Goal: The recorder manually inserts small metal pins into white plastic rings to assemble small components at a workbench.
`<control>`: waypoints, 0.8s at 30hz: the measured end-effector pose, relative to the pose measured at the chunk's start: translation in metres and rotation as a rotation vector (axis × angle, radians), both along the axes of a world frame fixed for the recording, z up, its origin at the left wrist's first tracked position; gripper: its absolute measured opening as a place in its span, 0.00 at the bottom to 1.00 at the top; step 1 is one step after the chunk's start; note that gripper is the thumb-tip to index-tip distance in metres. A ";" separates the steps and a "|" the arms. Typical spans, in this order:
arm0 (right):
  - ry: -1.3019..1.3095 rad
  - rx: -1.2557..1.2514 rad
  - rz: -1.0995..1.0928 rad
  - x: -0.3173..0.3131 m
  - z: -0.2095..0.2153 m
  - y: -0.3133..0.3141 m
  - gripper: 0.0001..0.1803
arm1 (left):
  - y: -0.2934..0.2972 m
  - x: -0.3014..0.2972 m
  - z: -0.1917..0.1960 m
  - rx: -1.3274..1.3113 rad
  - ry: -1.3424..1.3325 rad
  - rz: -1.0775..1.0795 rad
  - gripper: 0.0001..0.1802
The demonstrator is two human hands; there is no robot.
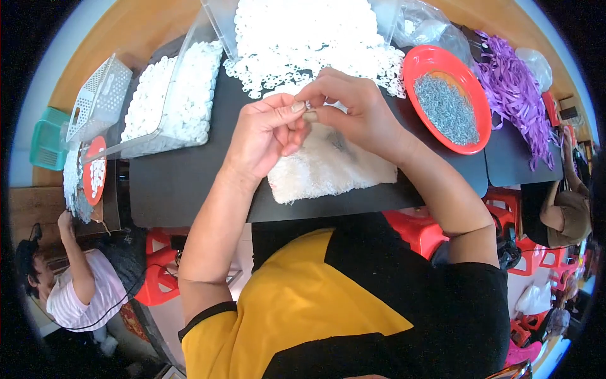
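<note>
Above a cream cloth (334, 174) on the dark table, my two hands meet at the fingertips. My left hand (264, 129) is closed in a pinch, thumb toward the right. Thumb and forefinger of my right hand (353, 107) press together at the same spot. A tiny pale bit shows between the fingertips, too small to name. Just beyond the hands, small white plastic pieces with holes (271, 76) lie loose. They spill from a clear bin (218, 28) heaped with more of them. To the right, a red plate (413, 63) holds many small metal pins or screws (445, 107).
A clear tray (167, 107) of white pieces stands at left, near a white perforated basket (98, 101) and a green basket (47, 139). Purple ribbons (508, 88) are piled at right. People sit at left (88, 284) and far right (568, 215). Red stools (158, 284) stand below.
</note>
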State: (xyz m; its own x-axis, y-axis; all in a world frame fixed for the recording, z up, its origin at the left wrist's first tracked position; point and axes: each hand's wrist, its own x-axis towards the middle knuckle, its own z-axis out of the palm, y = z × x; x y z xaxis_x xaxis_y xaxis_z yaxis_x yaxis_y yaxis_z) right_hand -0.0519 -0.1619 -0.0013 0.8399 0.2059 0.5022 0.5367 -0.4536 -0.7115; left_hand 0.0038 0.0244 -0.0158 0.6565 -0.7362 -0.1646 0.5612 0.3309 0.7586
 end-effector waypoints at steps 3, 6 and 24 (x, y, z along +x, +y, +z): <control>0.011 0.008 0.029 0.003 0.002 0.000 0.12 | 0.003 0.002 0.002 0.036 -0.055 0.040 0.06; 0.049 -0.006 -0.078 0.003 0.002 -0.009 0.12 | 0.006 0.004 0.008 0.068 -0.103 0.113 0.05; -0.150 -0.818 -0.095 -0.010 -0.011 -0.030 0.03 | 0.006 -0.005 0.005 0.084 -0.111 0.163 0.05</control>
State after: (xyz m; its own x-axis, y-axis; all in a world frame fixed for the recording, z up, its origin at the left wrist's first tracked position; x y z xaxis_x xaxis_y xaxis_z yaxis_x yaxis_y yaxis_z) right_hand -0.0619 -0.1923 -0.0119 0.8081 0.4861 0.3326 0.5331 -0.8438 -0.0621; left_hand -0.0008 0.0304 -0.0108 0.7835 -0.6053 -0.1406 0.4166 0.3437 0.8416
